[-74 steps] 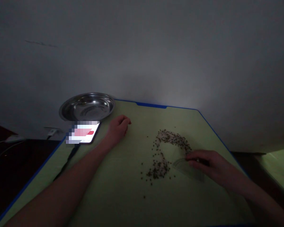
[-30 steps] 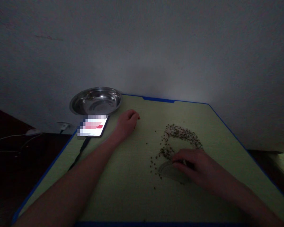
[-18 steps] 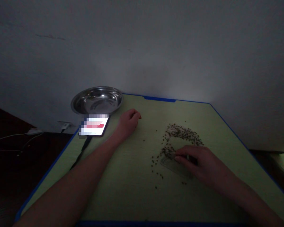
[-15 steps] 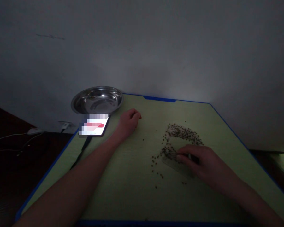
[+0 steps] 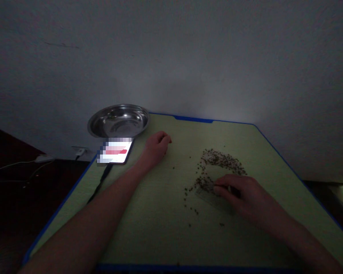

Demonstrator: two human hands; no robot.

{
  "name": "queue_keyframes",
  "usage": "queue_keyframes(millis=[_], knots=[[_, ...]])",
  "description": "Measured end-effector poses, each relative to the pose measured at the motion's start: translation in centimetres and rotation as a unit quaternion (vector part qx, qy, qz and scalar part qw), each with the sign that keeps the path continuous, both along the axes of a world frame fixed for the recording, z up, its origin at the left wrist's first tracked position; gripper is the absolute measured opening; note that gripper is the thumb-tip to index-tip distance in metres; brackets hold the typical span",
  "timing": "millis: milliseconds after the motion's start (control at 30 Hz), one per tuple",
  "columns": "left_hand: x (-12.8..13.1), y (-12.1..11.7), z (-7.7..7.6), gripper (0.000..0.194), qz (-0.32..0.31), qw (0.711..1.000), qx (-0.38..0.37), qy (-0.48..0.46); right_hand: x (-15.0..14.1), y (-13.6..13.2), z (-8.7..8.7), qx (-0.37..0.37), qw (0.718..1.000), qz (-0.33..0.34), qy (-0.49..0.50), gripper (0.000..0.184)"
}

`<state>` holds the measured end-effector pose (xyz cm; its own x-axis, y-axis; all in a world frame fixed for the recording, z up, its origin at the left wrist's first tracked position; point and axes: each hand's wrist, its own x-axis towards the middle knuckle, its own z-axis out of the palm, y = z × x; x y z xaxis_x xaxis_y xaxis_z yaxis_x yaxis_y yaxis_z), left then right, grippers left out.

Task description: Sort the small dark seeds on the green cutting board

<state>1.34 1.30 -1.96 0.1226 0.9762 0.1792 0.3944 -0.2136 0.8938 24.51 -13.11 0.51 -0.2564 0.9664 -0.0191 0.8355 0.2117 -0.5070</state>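
Observation:
Small dark grains (image 5: 223, 160), like seeds or peppercorns, lie in a curved heap on the right half of the table, with a few scattered toward me. At the heap's near edge my right hand (image 5: 242, 192) is closed in a pinch, thumb and forefinger together among the grains. Below those fingers shows a clear flat strip (image 5: 210, 199), partly covered by the hand. What sits inside the pinch is too dark to make out. My left hand (image 5: 157, 146) rests on the tabletop to the left of the grains, fingers curled in, with nothing visible in them.
A shiny metal basin (image 5: 118, 121) stands at the table's back left corner. Just in front of it is a lit phone (image 5: 118, 152), with a dark strap or cord (image 5: 103, 179) running toward me. The green table (image 5: 148, 228) has a blue edge and meets a grey wall (image 5: 171, 68).
The view has shifted very slightly. Both hands keep almost the same place and pose, and the heap looks nearly the same.

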Motion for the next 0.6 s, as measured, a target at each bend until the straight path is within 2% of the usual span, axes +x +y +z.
queue_keyframes(millis=[400, 600], knots=[[0.0, -0.1, 0.0, 0.019, -0.002, 1.000, 0.000, -0.002, -1.3, 1.6, 1.0, 0.024, 0.999, 0.019, -0.024, 0.017], [0.0, 0.0, -0.1, 0.019, -0.004, 1.000, -0.001, 0.000, -1.2, 1.2, 1.2, 0.008, 0.999, 0.031, -0.007, 0.019]])
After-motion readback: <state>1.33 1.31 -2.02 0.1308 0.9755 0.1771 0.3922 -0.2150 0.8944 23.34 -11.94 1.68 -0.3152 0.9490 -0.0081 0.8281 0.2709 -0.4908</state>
